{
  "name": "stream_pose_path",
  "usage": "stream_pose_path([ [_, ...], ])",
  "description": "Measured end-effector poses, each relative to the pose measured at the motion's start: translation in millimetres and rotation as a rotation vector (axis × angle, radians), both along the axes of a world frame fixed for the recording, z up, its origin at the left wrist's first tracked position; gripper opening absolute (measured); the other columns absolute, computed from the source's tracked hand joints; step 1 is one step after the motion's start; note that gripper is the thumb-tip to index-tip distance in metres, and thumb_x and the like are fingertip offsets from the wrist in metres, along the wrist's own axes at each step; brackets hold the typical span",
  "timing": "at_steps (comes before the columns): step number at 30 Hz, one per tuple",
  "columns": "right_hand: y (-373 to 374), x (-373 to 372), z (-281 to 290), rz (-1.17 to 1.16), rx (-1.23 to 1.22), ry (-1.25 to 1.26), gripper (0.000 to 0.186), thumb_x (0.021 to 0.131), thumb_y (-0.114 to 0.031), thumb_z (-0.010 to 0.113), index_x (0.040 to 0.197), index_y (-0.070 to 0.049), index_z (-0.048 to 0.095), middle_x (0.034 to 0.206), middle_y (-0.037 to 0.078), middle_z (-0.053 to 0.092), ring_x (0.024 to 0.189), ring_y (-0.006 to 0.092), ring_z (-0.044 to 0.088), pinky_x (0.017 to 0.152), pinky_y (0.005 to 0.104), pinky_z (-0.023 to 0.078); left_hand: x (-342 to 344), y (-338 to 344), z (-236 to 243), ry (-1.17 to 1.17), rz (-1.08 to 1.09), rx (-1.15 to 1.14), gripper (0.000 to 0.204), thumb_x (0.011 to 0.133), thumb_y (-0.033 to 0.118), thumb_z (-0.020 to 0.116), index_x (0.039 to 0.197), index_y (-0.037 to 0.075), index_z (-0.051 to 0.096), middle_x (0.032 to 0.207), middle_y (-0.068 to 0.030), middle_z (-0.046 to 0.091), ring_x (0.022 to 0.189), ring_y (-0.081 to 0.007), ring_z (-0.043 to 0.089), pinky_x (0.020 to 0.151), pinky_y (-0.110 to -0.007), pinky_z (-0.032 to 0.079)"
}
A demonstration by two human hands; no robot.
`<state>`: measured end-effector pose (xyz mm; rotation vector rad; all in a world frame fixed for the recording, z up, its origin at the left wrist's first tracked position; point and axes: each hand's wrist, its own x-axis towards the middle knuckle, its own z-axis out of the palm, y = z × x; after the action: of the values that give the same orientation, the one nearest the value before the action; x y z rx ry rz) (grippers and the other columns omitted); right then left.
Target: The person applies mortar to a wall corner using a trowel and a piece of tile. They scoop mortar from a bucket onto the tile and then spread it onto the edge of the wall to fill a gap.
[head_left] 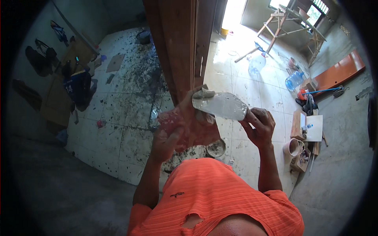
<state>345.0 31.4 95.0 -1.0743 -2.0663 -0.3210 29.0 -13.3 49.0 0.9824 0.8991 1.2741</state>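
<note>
My left hand (167, 144) is closed on a flat reddish-brown board (202, 137) smeared with grey. What the board is made of I cannot make out. My right hand (260, 125) grips a trowel (222, 107) at its right end; the handle is mostly hidden by the fingers. Wet grey film covers the blade, and a thick lump of mortar (203, 93) sits at its far left end, over the board and close to the wooden door frame (185, 51). Below the board, a round pan (216, 148) rests on the floor, partly hidden.
Splattered pale floor tiles (134, 118) extend on both sides of the frame. To the right are a bucket (293, 147), an orange panel (334, 74), a water jug (294, 80) and a wooden trestle (279, 25). Dark clothing (78, 86) lies at the left.
</note>
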Motion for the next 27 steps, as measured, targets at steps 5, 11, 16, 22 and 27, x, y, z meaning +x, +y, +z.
stream_pose_path([
  [5,40,-4,-29,-0.004,0.166,0.252,0.037,0.062,-0.001,0.084,0.097,-0.007,0.074,0.100,0.009,0.068,0.091,0.0277,0.065,0.077,0.0381,0.053,11,-3,42,-0.017,-0.095,0.016,0.015,0.102,0.010,0.054,0.114,0.005,0.062,0.093,-0.0038,0.065,0.079,-0.0090,0.062,0.064,-0.025,0.051],
  [11,77,-48,-90,0.188,-0.273,0.833,0.033,0.083,0.001,0.079,0.114,0.006,0.069,0.104,0.010,0.066,0.093,0.0198,0.062,0.082,0.0312,0.049,43,-1,-2,-0.605,0.062,-0.358,0.023,0.099,0.011,0.060,0.122,0.007,0.061,0.106,-0.0042,0.069,0.091,-0.0142,0.069,0.075,-0.031,0.058],
  [16,95,-68,-144,0.152,-0.558,0.914,0.034,0.089,-0.009,0.077,0.116,0.008,0.067,0.098,0.007,0.062,0.093,0.0160,0.057,0.084,0.0296,0.046,32,5,-32,-0.698,0.152,-0.403,0.032,0.097,0.011,0.062,0.129,0.010,0.058,0.121,-0.0067,0.067,0.104,-0.0198,0.069,0.087,-0.037,0.059],
  [22,114,-75,-195,0.246,-0.808,1.009,0.041,0.093,-0.017,0.075,0.126,0.006,0.065,0.102,0.009,0.064,0.089,0.0137,0.059,0.075,0.0268,0.048,17,2,-76,-0.671,0.330,-0.408,0.031,0.097,0.014,0.061,0.127,0.009,0.060,0.116,-0.0056,0.069,0.105,-0.0214,0.068,0.090,-0.040,0.058],
  [27,134,-63,-211,0.205,-0.760,0.952,0.038,0.096,-0.021,0.071,0.126,0.002,0.067,0.092,0.007,0.064,0.086,0.0145,0.058,0.077,0.0287,0.046,21,12,-59,-0.664,0.374,-0.432,0.032,0.095,0.010,0.063,0.127,0.009,0.059,0.115,-0.0051,0.068,0.102,-0.0199,0.068,0.088,-0.038,0.058],
])
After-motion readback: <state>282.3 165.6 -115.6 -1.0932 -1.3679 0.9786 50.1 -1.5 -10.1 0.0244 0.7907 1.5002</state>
